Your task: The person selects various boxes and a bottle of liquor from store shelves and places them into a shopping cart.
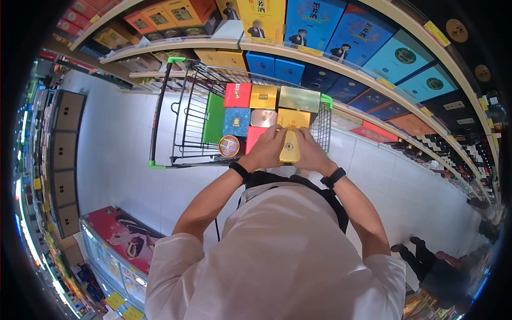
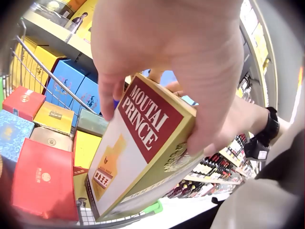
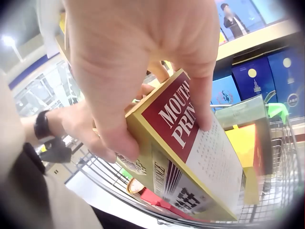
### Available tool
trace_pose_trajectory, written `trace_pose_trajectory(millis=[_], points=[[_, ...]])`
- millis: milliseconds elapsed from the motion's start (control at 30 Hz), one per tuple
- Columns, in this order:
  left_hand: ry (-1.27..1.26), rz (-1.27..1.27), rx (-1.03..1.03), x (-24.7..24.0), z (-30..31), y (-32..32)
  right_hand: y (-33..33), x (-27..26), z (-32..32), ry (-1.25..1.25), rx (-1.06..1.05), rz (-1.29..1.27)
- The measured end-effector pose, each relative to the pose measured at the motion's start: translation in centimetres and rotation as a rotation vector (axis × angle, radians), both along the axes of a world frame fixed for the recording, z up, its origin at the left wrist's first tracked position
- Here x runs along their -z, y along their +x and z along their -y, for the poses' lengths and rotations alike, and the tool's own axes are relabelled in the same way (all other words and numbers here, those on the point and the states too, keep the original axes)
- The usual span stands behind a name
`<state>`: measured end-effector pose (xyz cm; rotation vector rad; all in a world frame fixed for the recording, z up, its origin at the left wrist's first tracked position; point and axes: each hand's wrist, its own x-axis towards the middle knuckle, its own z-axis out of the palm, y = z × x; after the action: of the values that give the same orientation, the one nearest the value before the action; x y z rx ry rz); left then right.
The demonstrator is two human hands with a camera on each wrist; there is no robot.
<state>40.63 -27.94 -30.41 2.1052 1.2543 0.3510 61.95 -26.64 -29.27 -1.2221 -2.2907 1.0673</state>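
Both my hands grip the top of one tall gold, red and white Moutai Prince liquor box (image 2: 107, 164) from opposite sides. The left hand (image 1: 264, 150) holds one side and the right hand (image 1: 313, 153) the other, thumbs nearest my body. In both wrist views the box leans, its lower end at the cart's wire basket. Beside it in the shopping cart (image 1: 186, 125) stand a red box (image 2: 45, 179), a blue patterned box (image 1: 236, 122), a pinkish box (image 1: 263, 118), a yellow box (image 3: 243, 143) and a round tin (image 1: 230, 145).
Shelves (image 1: 341, 56) of boxed liquor run along the cart's far side. Bottles (image 2: 188, 188) line the lower shelves on the right. A display case with a red top (image 1: 120, 234) stands behind me on the left. Another person's dark-clothed legs (image 1: 421, 255) are at the lower right.
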Motion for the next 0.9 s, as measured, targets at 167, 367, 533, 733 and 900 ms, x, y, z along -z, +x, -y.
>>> trace_pose_trajectory(millis=[167,367,533,733,900], points=[[0.077,-0.225,0.026,3.4,-0.1,1.8,-0.5,5.5,0.0,0.000,-0.042,0.118],[0.010,-0.125,-0.011,12.6,0.0,1.3,2.4,10.0,1.1,-0.097,0.042,0.072],[0.083,-0.263,0.001,16.4,-0.1,1.9,9.0,11.8,4.1,-0.230,0.210,0.170],[0.172,-0.358,0.044,17.0,-0.9,2.0,12.0,11.4,8.0,-0.370,0.364,0.244],[0.242,-0.466,0.089,17.0,-1.0,2.6,12.8,10.8,8.6,-0.435,0.408,0.241]])
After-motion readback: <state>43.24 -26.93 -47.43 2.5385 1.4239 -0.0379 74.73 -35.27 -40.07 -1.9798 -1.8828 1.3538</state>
